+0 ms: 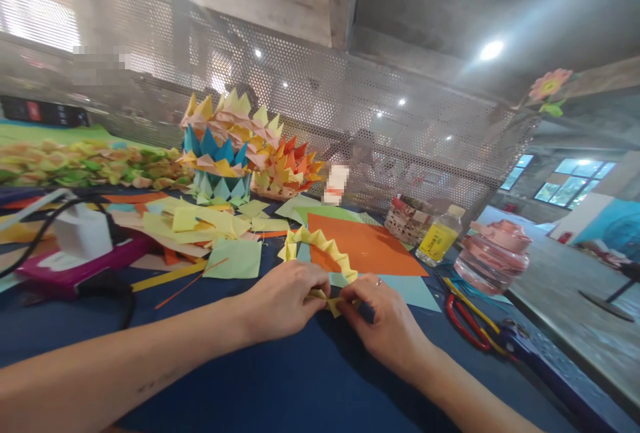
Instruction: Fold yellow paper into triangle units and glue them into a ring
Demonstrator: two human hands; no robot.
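A pale yellow folded-paper chain (325,241) with a zigzag edge curves up and over from between my hands. My left hand (287,296) is closed on its near part, thumb and fingers pinched. Beside it, my right hand (385,316) pinches the same chain at its other side, a ring on one finger. The fingertips of both hands are a short way apart, with a small folded piece between them. Under and behind the chain lie an orange paper sheet (375,246) and light blue sheets (417,292).
Finished paper crowns (220,153) stand at the back, beside a pile of folded pieces (90,163). Paper scraps (215,223) and a magenta power strip (85,263) are on the left. On the right are scissors (467,323), a yellow-labelled bottle (440,240) and a pink jug (493,256).
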